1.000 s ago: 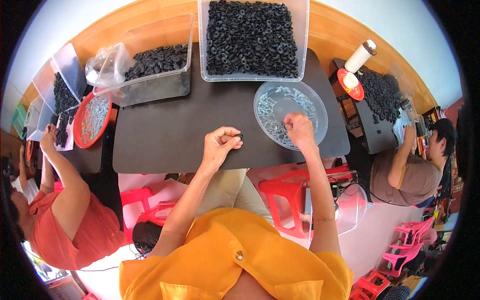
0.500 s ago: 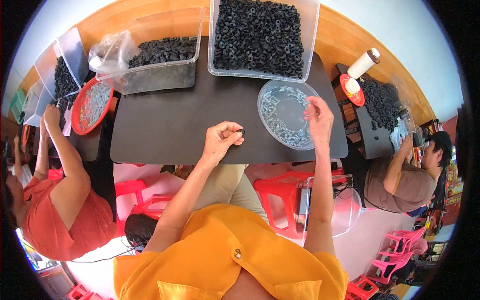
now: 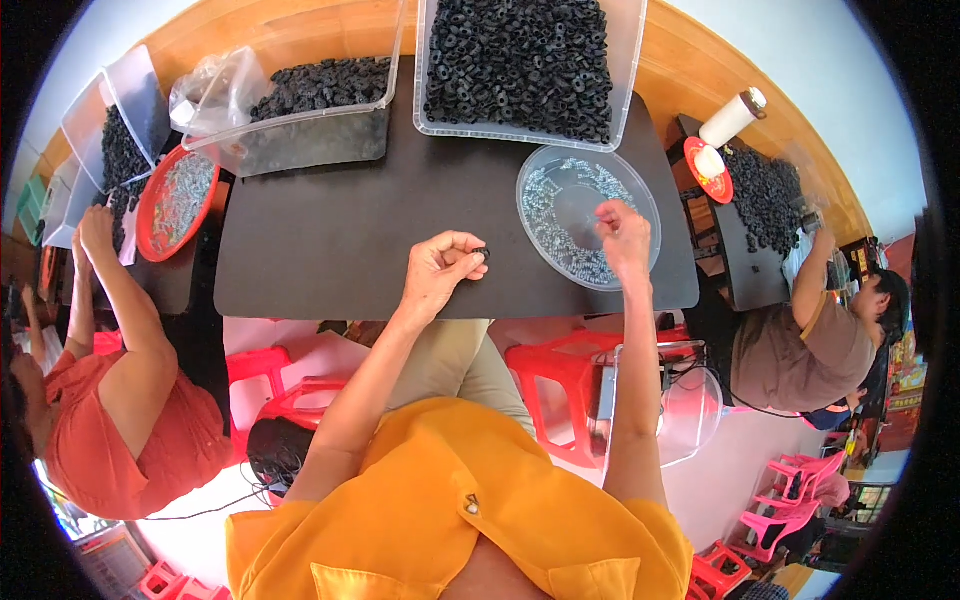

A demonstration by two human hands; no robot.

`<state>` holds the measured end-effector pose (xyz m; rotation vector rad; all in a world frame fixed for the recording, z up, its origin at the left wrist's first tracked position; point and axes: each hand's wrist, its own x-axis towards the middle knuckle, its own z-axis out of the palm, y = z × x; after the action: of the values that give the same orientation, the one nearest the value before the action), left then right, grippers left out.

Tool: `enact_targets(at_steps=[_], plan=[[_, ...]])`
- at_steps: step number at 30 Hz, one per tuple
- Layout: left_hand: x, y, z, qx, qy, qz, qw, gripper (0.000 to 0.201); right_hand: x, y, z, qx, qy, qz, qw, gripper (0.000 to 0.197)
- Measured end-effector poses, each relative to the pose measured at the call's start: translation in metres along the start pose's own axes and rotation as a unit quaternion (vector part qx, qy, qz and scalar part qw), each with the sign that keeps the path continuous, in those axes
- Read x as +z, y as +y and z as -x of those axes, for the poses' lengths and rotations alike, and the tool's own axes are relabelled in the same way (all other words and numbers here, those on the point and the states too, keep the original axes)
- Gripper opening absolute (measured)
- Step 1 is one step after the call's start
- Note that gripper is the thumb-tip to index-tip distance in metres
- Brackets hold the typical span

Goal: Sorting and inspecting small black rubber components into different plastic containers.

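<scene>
Above the near edge of the dark table, my left hand (image 3: 440,272) pinches a small black ring-shaped part (image 3: 482,254) between thumb and fingertips. My right hand (image 3: 626,240) hovers over the right side of a round clear tray (image 3: 527,215), its fingers drawn together. Whatever those fingertips may hold is too small to make out. Tiny shiny metal pieces (image 3: 541,212) lie in a ring around the tray. Behind it stands a big clear bin (image 3: 428,122) heaped with small black ring-like parts (image 3: 518,65).
At the back left a clear box (image 3: 300,152) holds more black pieces beside a plastic bag (image 3: 225,92). A person (image 3: 135,390) works on my left near a red tray (image 3: 150,235). Another (image 3: 805,345) sits on my right by a black heap (image 3: 768,195). Red stools (image 3: 560,400) stand below the table.
My right hand has shifted slightly left over the round tray, its fingers drawn closer together. My left hand keeps the black part near the same spot. The view has tilted a little.
</scene>
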<state>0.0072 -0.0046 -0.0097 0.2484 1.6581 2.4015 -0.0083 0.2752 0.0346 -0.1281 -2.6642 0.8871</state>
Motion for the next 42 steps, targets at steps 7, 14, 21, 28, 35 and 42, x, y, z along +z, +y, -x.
enact_targets(at_steps=[7,14,21,28,35,42], plan=[[-0.001,0.000,0.000,0.004,-0.010,-0.008,1.000,0.013,-0.006,-0.010,-0.002,-0.077,0.116,0.013,0.990,0.015],[-0.002,0.002,-0.001,-0.005,-0.009,-0.017,1.000,0.013,-0.005,-0.001,0.000,-0.009,0.057,0.024,0.998,0.013],[-0.001,0.001,0.001,-0.001,-0.005,-0.005,1.000,0.012,0.004,-0.004,0.006,0.021,-0.007,0.040,0.999,0.016],[0.001,0.001,0.002,0.000,0.000,-0.012,1.000,0.012,0.012,-0.002,-0.004,0.018,-0.076,0.095,0.992,0.010],[-0.002,0.000,0.001,-0.006,-0.003,-0.009,1.000,0.011,-0.033,-0.050,-0.007,-0.100,0.173,-0.051,0.979,0.011],[0.000,0.002,0.003,-0.009,-0.010,-0.014,1.000,0.011,-0.015,-0.010,0.001,-0.166,0.065,0.127,0.976,0.017]])
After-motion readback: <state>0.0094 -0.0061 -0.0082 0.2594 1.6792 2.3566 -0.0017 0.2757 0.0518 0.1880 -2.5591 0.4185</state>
